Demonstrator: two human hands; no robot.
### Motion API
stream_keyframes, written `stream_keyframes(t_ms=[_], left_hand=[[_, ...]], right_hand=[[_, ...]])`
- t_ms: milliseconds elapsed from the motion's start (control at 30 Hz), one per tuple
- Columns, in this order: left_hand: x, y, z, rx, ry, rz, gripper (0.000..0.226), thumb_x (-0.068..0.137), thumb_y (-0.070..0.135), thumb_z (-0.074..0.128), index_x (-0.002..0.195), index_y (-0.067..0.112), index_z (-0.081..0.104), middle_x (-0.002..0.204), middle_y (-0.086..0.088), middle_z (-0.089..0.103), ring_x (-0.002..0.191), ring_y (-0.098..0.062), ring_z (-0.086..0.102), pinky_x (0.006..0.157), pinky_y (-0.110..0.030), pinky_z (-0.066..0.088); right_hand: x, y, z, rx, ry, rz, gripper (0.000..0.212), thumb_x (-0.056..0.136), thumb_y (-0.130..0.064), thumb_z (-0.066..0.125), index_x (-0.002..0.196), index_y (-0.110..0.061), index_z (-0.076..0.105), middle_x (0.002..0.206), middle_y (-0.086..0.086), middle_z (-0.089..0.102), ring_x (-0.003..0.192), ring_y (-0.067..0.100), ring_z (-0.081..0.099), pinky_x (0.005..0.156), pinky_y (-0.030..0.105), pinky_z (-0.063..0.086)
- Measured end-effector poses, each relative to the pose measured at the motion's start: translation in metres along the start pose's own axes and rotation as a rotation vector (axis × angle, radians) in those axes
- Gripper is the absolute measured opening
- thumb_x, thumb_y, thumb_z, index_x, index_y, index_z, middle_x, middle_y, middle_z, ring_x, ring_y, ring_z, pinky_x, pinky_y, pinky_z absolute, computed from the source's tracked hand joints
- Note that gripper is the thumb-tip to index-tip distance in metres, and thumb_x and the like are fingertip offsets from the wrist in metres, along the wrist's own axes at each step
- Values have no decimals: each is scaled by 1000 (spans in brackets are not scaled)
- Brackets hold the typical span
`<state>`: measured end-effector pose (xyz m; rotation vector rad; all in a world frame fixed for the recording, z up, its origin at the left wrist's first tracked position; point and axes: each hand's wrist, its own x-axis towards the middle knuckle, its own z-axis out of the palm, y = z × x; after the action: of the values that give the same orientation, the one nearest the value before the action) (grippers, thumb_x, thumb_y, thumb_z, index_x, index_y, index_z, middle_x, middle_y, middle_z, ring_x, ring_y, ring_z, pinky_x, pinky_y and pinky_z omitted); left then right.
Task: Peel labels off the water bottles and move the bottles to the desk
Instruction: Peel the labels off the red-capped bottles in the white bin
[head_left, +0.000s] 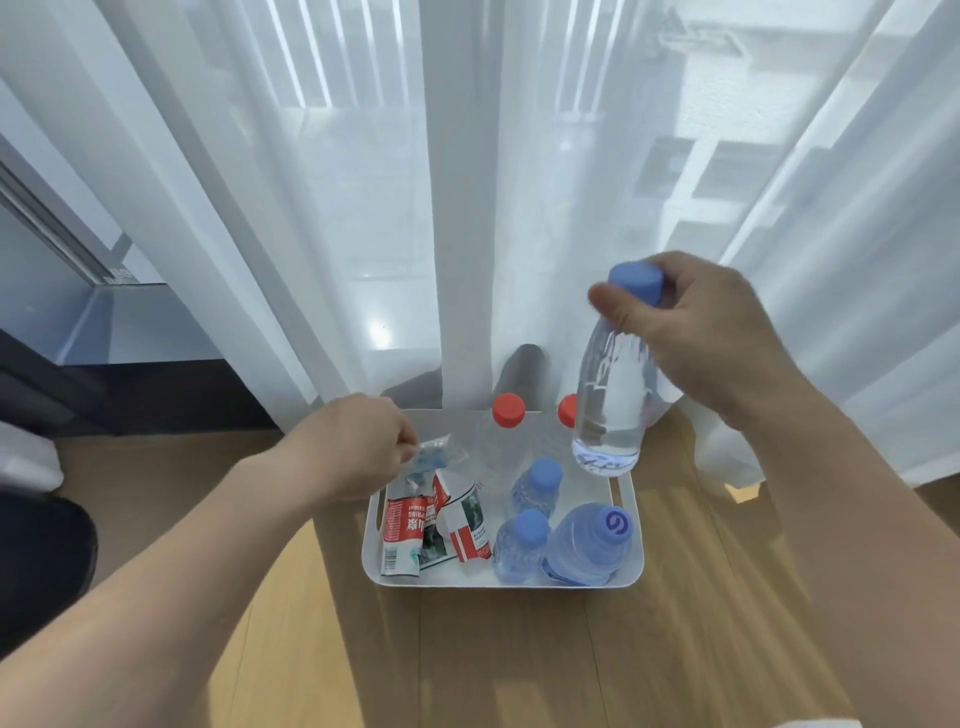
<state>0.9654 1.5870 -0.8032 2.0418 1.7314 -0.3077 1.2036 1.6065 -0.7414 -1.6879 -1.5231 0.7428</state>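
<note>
My right hand (696, 332) grips a clear, label-free water bottle (610, 395) by its neck, just under the blue cap, and holds it upright above the right back of the white bin (498, 581). My left hand (358, 441) pinches a crumpled blue-and-clear label (436, 454) over the bin's left side. Red-and-white peeled labels (436, 527) lie in the bin's left half. Two red-capped bottles (508, 413) stand at the back. Three blue-capped bottles (535, 486) stand at the right front, one of them wider (592, 545).
The bin sits on a wooden floor (519, 660). White sheer curtains (363, 208) hang right behind it, over a window. A dark object (47, 561) lies at the left edge of the floor.
</note>
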Motion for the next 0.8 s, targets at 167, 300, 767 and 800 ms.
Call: stream_keyframes(t_ms=[167,300,767,800], left_hand=[[11,-4,21,108,-25,-1,23,88,32,58,99,16,69,93,-1,71,79,-15,65,72,-27,55],[14,-1,22,124,30,15,19,87,34,58,96,17,60,95,-1,67,79,-16,59,68,-25,49],[8,12,9,172,86,74,29,92,33,45,112,20,63,109,0,69,98,-20,61,79,-30,48],[7,15,7,160,83,92,31,92,34,46,116,21,61,112,1,68,101,-20,61,81,-30,47]], right_hand=[[-1,33,12,-305,-271,38,29,76,-37,72,92,-18,57,83,-5,58,72,8,52,59,17,39],[-3,59,16,-390,-351,85,32,72,-31,76,93,-15,59,92,2,62,81,17,55,60,20,40],[-14,118,51,-557,-514,260,38,70,-14,74,102,-15,54,101,2,56,89,20,53,68,26,40],[-15,121,54,-580,-530,274,37,70,-12,73,102,-15,54,103,3,57,90,20,53,69,28,41]])
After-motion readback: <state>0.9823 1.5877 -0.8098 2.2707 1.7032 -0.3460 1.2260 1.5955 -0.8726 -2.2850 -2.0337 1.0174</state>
